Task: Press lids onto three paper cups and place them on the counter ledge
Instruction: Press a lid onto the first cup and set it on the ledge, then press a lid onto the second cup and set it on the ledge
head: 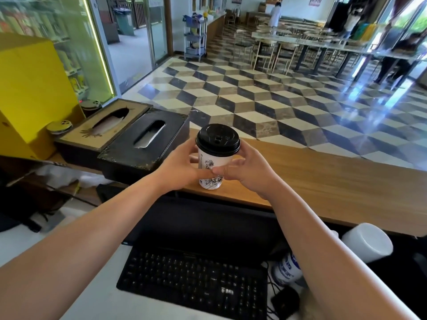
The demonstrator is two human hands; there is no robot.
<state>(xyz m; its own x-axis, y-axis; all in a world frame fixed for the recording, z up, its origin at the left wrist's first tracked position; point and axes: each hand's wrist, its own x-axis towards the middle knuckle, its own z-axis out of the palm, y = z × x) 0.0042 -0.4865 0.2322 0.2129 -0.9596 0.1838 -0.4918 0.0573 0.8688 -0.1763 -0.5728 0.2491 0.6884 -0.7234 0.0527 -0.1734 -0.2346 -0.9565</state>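
Note:
A white paper cup [211,162] with black drawings stands upright on the wooden counter ledge [323,176], and a black lid [218,140] sits on its rim. My left hand [180,167] wraps the cup's left side. My right hand [245,172] wraps its right side, and the thumbs meet in front of the cup. Only this one lidded cup is on the ledge. Lower right, below the ledge, a stack of white paper cups [367,242] lies on its side.
Two tissue boxes, a black one [143,144] and a wooden one [104,125], stand left of the cup. A yellow box [30,88] is at far left. A black keyboard [191,273] lies on the lower desk, with a blue-and-white container [286,270] and cables to its right.

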